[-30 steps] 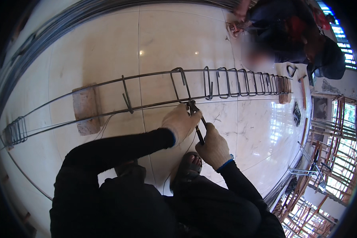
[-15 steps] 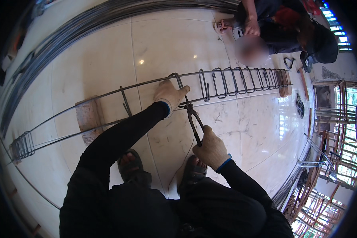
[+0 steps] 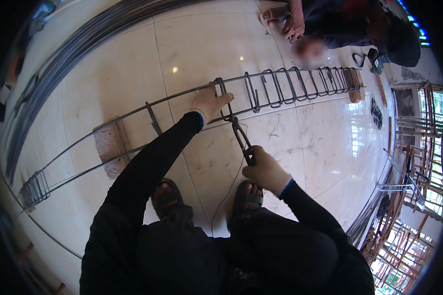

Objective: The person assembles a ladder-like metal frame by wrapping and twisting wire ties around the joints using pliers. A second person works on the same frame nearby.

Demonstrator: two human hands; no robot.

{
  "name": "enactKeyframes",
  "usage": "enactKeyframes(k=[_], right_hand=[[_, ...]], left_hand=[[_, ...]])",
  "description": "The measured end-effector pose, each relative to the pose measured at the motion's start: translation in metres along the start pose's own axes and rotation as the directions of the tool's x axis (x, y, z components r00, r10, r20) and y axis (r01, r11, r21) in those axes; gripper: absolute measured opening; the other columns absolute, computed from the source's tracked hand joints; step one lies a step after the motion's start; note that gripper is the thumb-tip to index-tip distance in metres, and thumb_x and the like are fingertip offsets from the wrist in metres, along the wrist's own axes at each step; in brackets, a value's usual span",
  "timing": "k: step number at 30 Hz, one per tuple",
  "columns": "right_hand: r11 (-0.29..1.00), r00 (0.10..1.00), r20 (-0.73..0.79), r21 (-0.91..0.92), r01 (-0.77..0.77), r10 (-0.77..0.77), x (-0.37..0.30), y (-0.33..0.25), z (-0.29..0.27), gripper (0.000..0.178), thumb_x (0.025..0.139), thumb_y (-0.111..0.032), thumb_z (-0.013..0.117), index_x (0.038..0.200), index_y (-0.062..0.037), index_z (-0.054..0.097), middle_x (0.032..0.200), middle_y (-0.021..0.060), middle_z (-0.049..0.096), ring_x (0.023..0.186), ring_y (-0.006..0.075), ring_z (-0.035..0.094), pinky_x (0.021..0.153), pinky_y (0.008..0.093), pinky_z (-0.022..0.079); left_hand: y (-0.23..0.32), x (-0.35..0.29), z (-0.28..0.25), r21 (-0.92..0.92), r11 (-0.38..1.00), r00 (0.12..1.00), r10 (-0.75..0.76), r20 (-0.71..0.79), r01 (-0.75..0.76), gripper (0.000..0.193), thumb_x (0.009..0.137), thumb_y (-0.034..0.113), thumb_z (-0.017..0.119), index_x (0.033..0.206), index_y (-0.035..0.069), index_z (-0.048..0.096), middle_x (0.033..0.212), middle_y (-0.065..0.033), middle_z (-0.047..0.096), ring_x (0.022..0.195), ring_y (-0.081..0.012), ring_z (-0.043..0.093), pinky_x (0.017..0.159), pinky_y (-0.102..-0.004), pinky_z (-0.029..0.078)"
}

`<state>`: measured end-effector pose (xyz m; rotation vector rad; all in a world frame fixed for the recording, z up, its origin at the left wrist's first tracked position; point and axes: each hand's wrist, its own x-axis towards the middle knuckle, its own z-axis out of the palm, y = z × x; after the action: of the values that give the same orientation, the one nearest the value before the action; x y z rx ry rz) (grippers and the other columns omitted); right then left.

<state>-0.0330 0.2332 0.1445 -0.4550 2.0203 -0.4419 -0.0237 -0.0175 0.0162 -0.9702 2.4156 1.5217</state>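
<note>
Two long steel bars run across the floor, joined by square rebar stirrups (image 3: 294,83). My left hand (image 3: 207,104), in a pale work glove, closes round one stirrup (image 3: 223,96) where it crosses the bars, its thumb pointing right. Below it, my right hand (image 3: 265,169), gloved too, grips the handles of dark end-cutting pincers (image 3: 239,133). The jaws meet the near bar at the foot of that stirrup; what lies between them is too small to tell. A thin wire (image 3: 226,200) trails from there towards my feet.
A worn block (image 3: 108,147) props the bars on the left, another (image 3: 355,93) at the right end. Several bunched stirrups (image 3: 35,189) hang at the left end. Long rods (image 3: 79,54) lie along the far side. Another person (image 3: 349,29) crouches at the upper right, near the bars.
My right hand and the pincers' handles have shifted slightly right, and the handles look closer together. The left hand stays at the same stirrup. The other person's hand has moved a little left.
</note>
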Motion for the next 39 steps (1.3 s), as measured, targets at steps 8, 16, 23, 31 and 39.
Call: enactKeyframes(k=[8,16,23,31,39], right_hand=[[0.777,0.967,0.253,0.607,-0.167,0.011,0.003,0.013,-0.011,0.04,0.098,-0.012,0.06,0.135,0.0031,0.06,0.092,0.0038,0.066,0.07,0.012,0.062,0.06,0.0293,0.048],[1.0,0.998,-0.051,-0.007,-0.024,0.024,0.009,0.02,0.008,0.034,0.107,-0.03,0.057,0.097,0.0007,0.066,0.077,0.0071,0.066,0.072,0.0155,0.066,0.062,0.0365,0.052],[0.677,0.895,0.443,0.643,-0.357,0.051,0.016,0.028,-0.021,0.023,0.106,-0.026,0.065,0.103,-0.0039,0.067,0.086,0.0012,0.062,0.075,0.0128,0.062,0.065,0.033,0.051],[0.304,0.718,0.639,0.767,-0.566,-0.277,0.023,0.053,-0.004,0.015,0.113,-0.025,0.053,0.102,-0.014,0.053,0.075,-0.0073,0.04,0.062,0.0071,0.039,0.058,0.027,0.036],[0.161,0.713,0.64,0.766,-0.623,-0.285,0.027,0.052,0.008,0.022,0.11,-0.027,0.06,0.12,-0.0081,0.058,0.085,-0.0033,0.054,0.063,0.0102,0.049,0.059,0.0277,0.043]], left_hand=[[-0.015,0.003,0.007,-0.061,0.996,0.994,0.053,-0.091,-0.059,0.087,0.089,0.061,0.073,0.128,-0.016,0.062,0.126,-0.0358,0.068,0.121,-0.0449,0.067,0.104,-0.0473,0.052],[-0.016,0.008,0.01,-0.069,0.996,0.996,0.054,-0.072,-0.059,0.091,0.087,0.06,0.075,0.135,-0.016,0.059,0.129,-0.0357,0.067,0.124,-0.044,0.066,0.106,-0.0459,0.052],[-0.021,0.018,0.015,-0.2,0.979,0.999,0.019,-0.042,-0.027,0.09,0.092,0.043,0.08,0.156,-0.01,0.045,0.15,-0.0335,0.057,0.142,-0.0389,0.055,0.119,-0.0416,0.042],[0.001,-0.006,-0.001,-0.237,0.97,0.997,-0.04,0.063,0.054,0.095,0.092,0.045,0.079,0.16,-0.009,0.04,0.156,-0.032,0.053,0.146,-0.0392,0.052,0.12,-0.0413,0.042],[-0.016,0.01,0.009,-0.273,0.962,1.0,-0.02,0.004,0.02,0.108,0.086,0.049,0.082,0.162,-0.011,0.033,0.157,-0.0314,0.053,0.147,-0.0371,0.052,0.121,-0.038,0.04]])
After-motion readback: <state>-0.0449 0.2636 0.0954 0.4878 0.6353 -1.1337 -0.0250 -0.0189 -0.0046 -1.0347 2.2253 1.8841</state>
